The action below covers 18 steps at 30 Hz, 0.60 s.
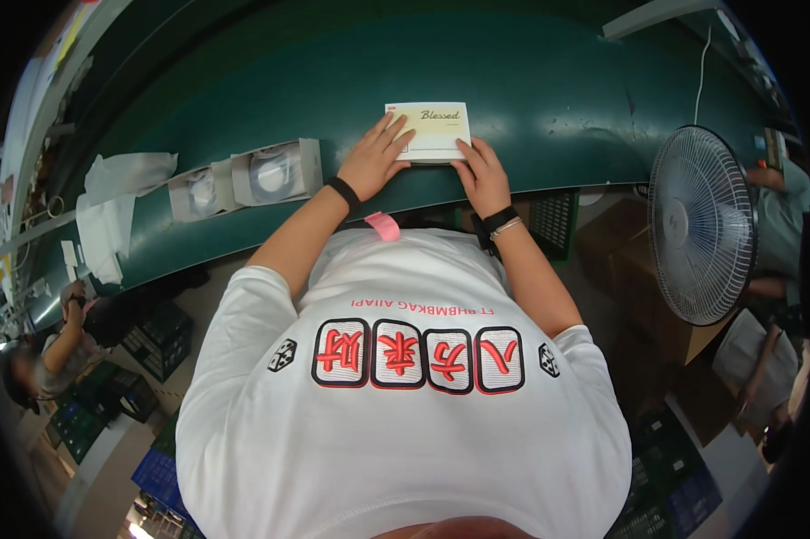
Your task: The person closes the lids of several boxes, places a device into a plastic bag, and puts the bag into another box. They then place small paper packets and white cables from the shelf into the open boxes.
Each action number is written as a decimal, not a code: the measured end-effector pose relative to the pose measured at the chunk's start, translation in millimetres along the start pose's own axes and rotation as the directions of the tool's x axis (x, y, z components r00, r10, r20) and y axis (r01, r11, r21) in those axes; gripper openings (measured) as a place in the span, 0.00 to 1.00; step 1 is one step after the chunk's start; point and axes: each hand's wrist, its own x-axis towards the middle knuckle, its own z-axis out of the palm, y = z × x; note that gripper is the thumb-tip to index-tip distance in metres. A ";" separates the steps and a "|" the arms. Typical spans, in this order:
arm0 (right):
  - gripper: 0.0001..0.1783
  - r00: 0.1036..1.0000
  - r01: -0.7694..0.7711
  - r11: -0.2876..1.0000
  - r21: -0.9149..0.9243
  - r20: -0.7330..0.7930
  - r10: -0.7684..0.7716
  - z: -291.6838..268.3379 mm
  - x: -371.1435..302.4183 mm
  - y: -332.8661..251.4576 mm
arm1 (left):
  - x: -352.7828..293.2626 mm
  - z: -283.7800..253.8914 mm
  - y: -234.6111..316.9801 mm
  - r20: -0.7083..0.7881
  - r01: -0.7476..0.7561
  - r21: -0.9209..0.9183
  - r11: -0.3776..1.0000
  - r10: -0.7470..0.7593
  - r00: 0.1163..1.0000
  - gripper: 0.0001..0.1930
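Note:
A small white and pale yellow cardboard box lies on the green work table, printed side up. My left hand grips its left side, with the fingers stretched over the top and the thumb by the near edge. At the near right corner my right hand holds the box, one fingertip on top and the rest along the side. The underside of the box is hidden. To the left stand two open boxes, a larger one and a smaller one, each with a round pale item inside.
Clear plastic bags lie at the table's left end. A large black fan stands close on the right. Green crates are below the table edge. Other people are at the far left and right.

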 end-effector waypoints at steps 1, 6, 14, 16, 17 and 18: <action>0.18 1.000 -0.004 1.000 -0.002 -0.003 0.004 0.6 -2.4 1.3 | 0.7 1.4 0.4 -0.005 0.013 -0.011 1.000 -0.013 1.000 0.32; 0.14 0.993 -0.070 0.997 -0.022 -0.102 0.067 3.7 -13.0 7.0 | -2.5 7.3 6.9 -0.034 0.042 0.014 0.999 -0.042 0.999 0.31; 0.13 0.988 -0.097 0.995 0.016 -0.122 0.098 8.7 -24.6 3.4 | -14.9 16.6 14.7 -0.014 0.120 -0.059 0.991 -0.121 0.993 0.30; 0.14 0.985 -0.131 0.991 0.014 -0.113 0.132 8.3 -30.4 2.7 | -19.9 20.1 20.3 0.013 0.143 -0.080 0.987 -0.142 0.990 0.29; 0.14 0.984 -0.146 0.989 0.016 -0.101 0.147 8.0 -33.0 3.2 | -21.0 20.7 22.7 0.019 0.152 -0.087 0.985 -0.151 0.988 0.29; 0.14 0.983 -0.147 0.989 0.021 -0.104 0.148 7.5 -35.2 3.9 | -22.2 21.2 24.8 0.023 0.160 -0.092 0.983 -0.159 0.987 0.29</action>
